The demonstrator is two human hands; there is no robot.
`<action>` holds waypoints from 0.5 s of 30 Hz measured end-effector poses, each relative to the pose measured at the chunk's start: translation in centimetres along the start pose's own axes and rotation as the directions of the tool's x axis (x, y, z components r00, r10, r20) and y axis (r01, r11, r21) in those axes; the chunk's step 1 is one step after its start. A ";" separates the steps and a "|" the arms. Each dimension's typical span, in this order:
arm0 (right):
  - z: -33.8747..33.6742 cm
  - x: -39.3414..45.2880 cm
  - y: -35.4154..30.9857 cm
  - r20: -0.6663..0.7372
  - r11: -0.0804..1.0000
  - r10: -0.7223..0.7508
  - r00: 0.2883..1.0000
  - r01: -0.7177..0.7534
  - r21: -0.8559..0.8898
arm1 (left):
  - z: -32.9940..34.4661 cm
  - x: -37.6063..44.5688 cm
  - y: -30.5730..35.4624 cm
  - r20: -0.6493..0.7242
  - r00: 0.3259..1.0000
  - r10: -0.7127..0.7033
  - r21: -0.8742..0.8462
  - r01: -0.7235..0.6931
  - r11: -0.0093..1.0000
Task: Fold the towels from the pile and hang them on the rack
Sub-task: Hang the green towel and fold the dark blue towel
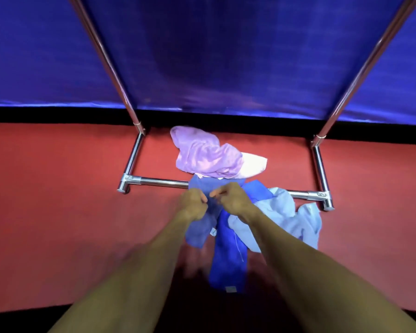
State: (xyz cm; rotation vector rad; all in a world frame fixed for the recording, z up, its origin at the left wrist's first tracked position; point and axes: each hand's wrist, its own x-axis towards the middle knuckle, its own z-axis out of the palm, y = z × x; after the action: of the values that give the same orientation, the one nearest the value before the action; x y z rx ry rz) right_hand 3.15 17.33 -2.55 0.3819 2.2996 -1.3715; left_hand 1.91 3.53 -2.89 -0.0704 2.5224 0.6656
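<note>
- While both hands meet at the near edge of the pile, the left hand [193,204] and the right hand [231,198] each hold a clenched grip on the top hem of the dark blue towel [228,255], knuckles almost touching.
- The dark blue towel hangs from that pinch and trails toward the viewer, so its long axis runs far-to-near; a small label shows at its near end.
- It lies over the near base bar of the rack [163,182], on the red floor [58,212].
- The rest of the pile is just beside it: a lilac towel [207,155] on the far side with a white towel [252,165] under its right edge, and a pale blue towel [291,219] to the right.
- To do the step well, the hands would probably slide apart along the hem until each finds a corner, lifting so the cloth clears the pile and hangs flat.
- The hem would then best be kept taut and level before halving, so the corners meet squarely.
- A risk, as judged: the pale blue towel overlaps the dark one and may be dragged up with it.
- The rack's two uprights rise to the far left and far right against a blue curtain [34,56]; the hanging rail is out of view.
</note>
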 end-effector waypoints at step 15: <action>3.9 2.6 4.2 0.101 0.995 0.074 0.992 -0.079 0.056 | 2.6 2.7 -3.1 0.039 0.959 -0.280 -0.237 0.281 0.930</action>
State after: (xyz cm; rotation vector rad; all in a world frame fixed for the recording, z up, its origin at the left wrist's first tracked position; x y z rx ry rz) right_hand 3.63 15.91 -8.68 0.4071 2.1460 -1.3919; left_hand 1.35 2.26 -7.52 -0.5058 2.3500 0.8446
